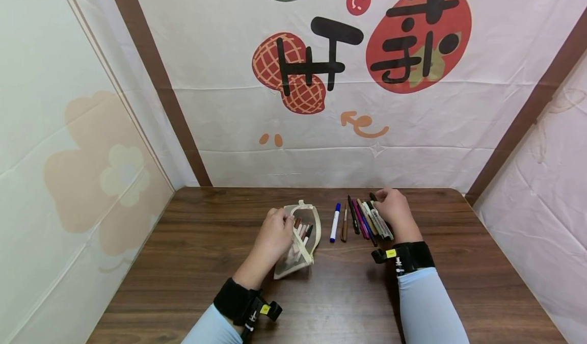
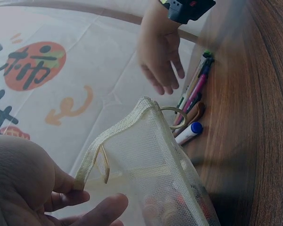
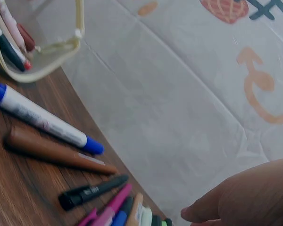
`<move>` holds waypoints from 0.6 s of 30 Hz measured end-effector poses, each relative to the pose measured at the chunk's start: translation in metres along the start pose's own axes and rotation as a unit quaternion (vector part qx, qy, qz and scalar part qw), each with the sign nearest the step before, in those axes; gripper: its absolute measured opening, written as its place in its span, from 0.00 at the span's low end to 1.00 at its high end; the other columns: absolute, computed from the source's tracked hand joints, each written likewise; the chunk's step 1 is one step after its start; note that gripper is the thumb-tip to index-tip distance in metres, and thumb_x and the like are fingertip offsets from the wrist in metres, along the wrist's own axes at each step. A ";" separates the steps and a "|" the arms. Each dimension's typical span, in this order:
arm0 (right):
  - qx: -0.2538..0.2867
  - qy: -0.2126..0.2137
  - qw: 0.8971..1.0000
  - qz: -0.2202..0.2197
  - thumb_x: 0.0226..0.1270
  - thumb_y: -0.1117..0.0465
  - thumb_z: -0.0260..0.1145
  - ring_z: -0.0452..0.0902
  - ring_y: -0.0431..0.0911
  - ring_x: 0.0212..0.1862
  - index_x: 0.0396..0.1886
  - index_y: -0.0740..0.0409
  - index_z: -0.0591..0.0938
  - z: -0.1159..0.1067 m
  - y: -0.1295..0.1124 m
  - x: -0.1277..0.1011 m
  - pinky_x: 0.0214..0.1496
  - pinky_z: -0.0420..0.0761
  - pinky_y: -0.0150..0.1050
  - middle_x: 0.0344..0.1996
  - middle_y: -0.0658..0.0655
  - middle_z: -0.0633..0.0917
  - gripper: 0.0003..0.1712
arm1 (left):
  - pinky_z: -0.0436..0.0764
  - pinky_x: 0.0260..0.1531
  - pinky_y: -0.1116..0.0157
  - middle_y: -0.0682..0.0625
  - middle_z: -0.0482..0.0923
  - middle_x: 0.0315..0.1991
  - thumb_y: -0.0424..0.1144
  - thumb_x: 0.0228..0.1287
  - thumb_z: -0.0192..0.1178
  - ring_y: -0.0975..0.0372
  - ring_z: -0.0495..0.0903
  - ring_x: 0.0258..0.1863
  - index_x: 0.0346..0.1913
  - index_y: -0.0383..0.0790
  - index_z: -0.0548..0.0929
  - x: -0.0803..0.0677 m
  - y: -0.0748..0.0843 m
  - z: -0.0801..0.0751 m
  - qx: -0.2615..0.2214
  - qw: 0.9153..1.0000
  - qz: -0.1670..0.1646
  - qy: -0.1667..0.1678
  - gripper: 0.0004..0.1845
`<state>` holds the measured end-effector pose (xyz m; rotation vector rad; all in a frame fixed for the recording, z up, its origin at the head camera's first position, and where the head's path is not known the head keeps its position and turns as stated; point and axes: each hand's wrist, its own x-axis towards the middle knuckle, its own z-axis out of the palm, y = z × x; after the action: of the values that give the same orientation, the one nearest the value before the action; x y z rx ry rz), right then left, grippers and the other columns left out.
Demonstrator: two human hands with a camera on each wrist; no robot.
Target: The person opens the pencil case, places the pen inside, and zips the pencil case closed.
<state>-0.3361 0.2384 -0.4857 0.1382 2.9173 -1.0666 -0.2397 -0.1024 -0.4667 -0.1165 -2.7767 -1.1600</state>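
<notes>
My left hand point(image 1: 275, 234) pinches the cream edging of a see-through mesh zip pouch point(image 2: 132, 146), which stands with its mouth held apart. Inside the pouch lie several pens point(image 1: 306, 232). Right of it, a row of pens is laid out on the table: a white marker with blue ends point(image 1: 335, 222), a brown pen point(image 3: 61, 153), a black pen point(image 3: 92, 192), a magenta pen point(image 1: 359, 219) and several more. Over the row's right end is my right hand point(image 1: 394, 210), its fingers loosely bent, with nothing in them in the left wrist view point(image 2: 160, 56).
The brown wooden table point(image 1: 183, 262) ends at a white printed cloth point(image 1: 229, 130) hanging behind it. More cloth hangs along the left and right sides. Each wrist wears a black strap point(image 1: 415, 256) with a small camera.
</notes>
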 end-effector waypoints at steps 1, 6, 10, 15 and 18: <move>-0.002 -0.001 1.000 0.002 0.78 0.60 0.63 0.77 0.66 0.66 0.68 0.65 0.79 -0.001 0.002 0.000 0.65 0.79 0.61 0.64 0.71 0.81 0.24 | 0.81 0.43 0.55 0.42 0.75 0.45 0.40 0.82 0.53 0.54 0.78 0.39 0.41 0.36 0.81 0.000 0.000 0.000 0.001 1.000 -0.001 -0.001 0.12; -0.011 -0.011 1.000 0.014 0.77 0.59 0.65 0.79 0.65 0.63 0.68 0.66 0.78 -0.003 0.010 0.002 0.62 0.81 0.60 0.62 0.70 0.82 0.26 | 0.81 0.43 0.55 0.41 0.75 0.45 0.39 0.82 0.53 0.54 0.78 0.39 0.41 0.36 0.81 0.000 0.000 0.001 0.003 1.000 -0.003 -0.002 0.12; -0.026 -0.022 0.999 0.026 0.75 0.57 0.68 0.80 0.64 0.62 0.67 0.67 0.78 -0.002 0.015 0.003 0.62 0.81 0.59 0.62 0.70 0.82 0.27 | 0.81 0.42 0.55 0.41 0.75 0.45 0.39 0.82 0.53 0.54 0.78 0.39 0.42 0.36 0.81 0.000 0.000 0.000 0.003 1.000 -0.003 -0.002 0.12; -0.039 -0.035 0.998 0.029 0.75 0.57 0.68 0.79 0.66 0.63 0.67 0.68 0.79 0.000 0.018 0.003 0.64 0.81 0.60 0.62 0.71 0.82 0.27 | 0.82 0.44 0.54 0.42 0.76 0.46 0.41 0.82 0.53 0.54 0.78 0.40 0.42 0.36 0.81 -0.001 0.001 0.000 0.003 1.000 -0.004 -0.003 0.12; -0.045 -0.040 0.998 0.026 0.75 0.58 0.67 0.80 0.66 0.62 0.67 0.68 0.78 0.000 0.019 0.004 0.63 0.81 0.60 0.61 0.72 0.83 0.27 | 0.82 0.45 0.53 0.42 0.76 0.45 0.40 0.82 0.53 0.54 0.79 0.40 0.41 0.37 0.81 -0.001 0.000 0.000 0.004 1.000 -0.001 -0.001 0.12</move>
<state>-0.3380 0.2529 -0.4983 0.1655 2.8673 -0.9107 -0.2390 -0.1023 -0.4671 -0.1136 -2.7844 -1.1501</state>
